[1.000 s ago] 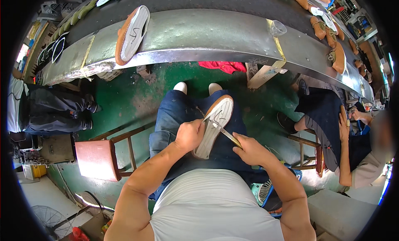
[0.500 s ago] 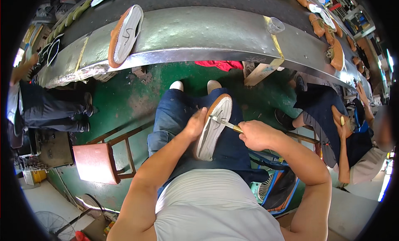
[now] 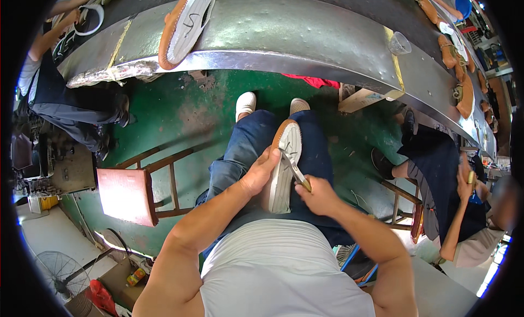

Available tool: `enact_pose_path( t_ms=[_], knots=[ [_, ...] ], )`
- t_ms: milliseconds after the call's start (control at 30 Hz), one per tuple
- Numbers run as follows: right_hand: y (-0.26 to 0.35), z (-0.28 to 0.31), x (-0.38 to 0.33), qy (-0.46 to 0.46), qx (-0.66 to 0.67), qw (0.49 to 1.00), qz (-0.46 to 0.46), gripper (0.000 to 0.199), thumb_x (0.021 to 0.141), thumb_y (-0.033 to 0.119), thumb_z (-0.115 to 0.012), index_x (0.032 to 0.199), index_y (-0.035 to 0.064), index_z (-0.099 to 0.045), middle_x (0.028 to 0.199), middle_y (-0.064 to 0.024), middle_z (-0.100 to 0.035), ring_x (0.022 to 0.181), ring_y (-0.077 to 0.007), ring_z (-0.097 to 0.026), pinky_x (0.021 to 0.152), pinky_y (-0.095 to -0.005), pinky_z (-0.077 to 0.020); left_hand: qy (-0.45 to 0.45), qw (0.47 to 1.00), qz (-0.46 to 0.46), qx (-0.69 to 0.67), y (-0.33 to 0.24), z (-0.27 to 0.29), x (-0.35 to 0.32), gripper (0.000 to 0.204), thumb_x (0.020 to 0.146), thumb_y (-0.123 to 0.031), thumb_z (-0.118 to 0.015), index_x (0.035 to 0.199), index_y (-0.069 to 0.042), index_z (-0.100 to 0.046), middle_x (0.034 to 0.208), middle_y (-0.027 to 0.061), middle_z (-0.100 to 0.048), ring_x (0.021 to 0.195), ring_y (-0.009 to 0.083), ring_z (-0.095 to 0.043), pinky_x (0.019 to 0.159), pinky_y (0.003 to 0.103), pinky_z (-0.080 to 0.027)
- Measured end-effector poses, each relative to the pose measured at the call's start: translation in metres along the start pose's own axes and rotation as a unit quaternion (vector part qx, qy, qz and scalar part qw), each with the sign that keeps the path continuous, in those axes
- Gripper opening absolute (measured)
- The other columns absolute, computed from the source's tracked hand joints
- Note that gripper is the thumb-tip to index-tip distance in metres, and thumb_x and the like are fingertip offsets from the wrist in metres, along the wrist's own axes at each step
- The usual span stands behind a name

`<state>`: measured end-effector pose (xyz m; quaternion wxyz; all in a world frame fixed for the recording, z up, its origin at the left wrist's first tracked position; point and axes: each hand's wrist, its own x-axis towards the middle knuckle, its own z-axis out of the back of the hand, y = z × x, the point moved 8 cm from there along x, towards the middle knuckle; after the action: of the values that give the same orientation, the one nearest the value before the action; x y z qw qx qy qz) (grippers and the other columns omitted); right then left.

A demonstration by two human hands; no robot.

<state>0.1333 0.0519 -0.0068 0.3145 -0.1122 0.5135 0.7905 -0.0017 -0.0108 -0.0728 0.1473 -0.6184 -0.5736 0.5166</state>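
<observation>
A shoe [image 3: 282,188] lies sole up across my lap, its toe pointing away from me. The sole is white with a dark drawn mark, and a tan edge shows along its left side and toe. My left hand [image 3: 261,174] is closed around the left side of the shoe. In my right hand [image 3: 320,197] I grip a hand tool [image 3: 293,167] with a metal shaft and a yellowish handle. Its curved metal end rests at the sole close to my left fingertips. I cannot make out the exact kind of tool.
Ahead runs a metal-edged workbench [image 3: 256,38], with another tan, white-soled shoe [image 3: 185,33] at its edge and a clear cup [image 3: 399,44] farther right. A stool [image 3: 126,196] stands left. People work at both sides; the right one [image 3: 436,169] is seated.
My right hand has come left and slightly nearer to me, and the tool now slants more steeply along the sole. The whole view has shifted; the left hand still holds the shoe.
</observation>
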Motion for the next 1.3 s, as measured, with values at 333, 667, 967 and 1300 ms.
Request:
enact_pose_path(
  t_ms=[333, 667, 967, 1300],
  knots=[
    [-0.038, -0.001, 0.008, 0.194, 0.371, 0.902, -0.103, 0.028, 0.099, 0.020, -0.058, 0.115, -0.0019, -0.062, 0.090, -0.0075, -0.070, 0.078, -0.0144, -0.068, 0.059, -0.0271, -0.0518, -0.024, 0.997, 0.019, -0.075, -0.024, -0.007, 0.001, 0.071, 0.096, -0.046, -0.064, 0.146, -0.001, -0.041, 0.130, 0.0096, -0.057, 0.121, 0.0183, -0.051, 0.108, 0.033, -0.038],
    [0.019, 0.088, 0.009, 0.096, 0.133, 0.986, -0.012, 0.030, 0.103, 0.023, -0.051, 0.116, -0.0033, -0.058, 0.090, -0.0073, -0.067, 0.073, -0.0150, -0.064, 0.058, -0.0284, -0.0513, -0.080, 0.994, 0.077, -0.018, -0.027, -0.004, 0.006, 0.046, 0.096, -0.028, -0.064, 0.130, 0.002, -0.053, 0.112, 0.0096, -0.065, 0.103, 0.0161, -0.062, 0.092, 0.034, -0.051],
    [0.037, 0.088, 0.050, 0.078, -0.191, 0.979, 0.006, 0.045, 0.104, 0.037, -0.048, 0.094, -0.0047, -0.060, 0.079, -0.0250, -0.066, 0.077, -0.0436, -0.065, 0.072, -0.0500, -0.0499, -0.067, 0.992, 0.098, 0.038, -0.029, -0.001, 0.012, 0.055, 0.093, -0.026, -0.068, 0.134, 0.003, -0.048, 0.117, 0.0129, -0.062, 0.105, 0.0192, -0.062, 0.094, 0.035, -0.050],
    [0.033, 0.071, 0.043, 0.054, -0.177, 0.982, 0.044, 0.046, 0.100, 0.039, -0.052, 0.088, -0.0040, -0.059, 0.081, -0.0282, -0.065, 0.079, -0.0463, -0.063, 0.071, -0.0532, -0.0482, -0.037, 0.985, 0.128, 0.108, -0.027, -0.002, 0.015, 0.057, 0.092, -0.027, -0.067, 0.136, 0.003, -0.047, 0.120, 0.0150, -0.062, 0.108, 0.0227, -0.063, 0.097, 0.036, -0.049]
  ],
)
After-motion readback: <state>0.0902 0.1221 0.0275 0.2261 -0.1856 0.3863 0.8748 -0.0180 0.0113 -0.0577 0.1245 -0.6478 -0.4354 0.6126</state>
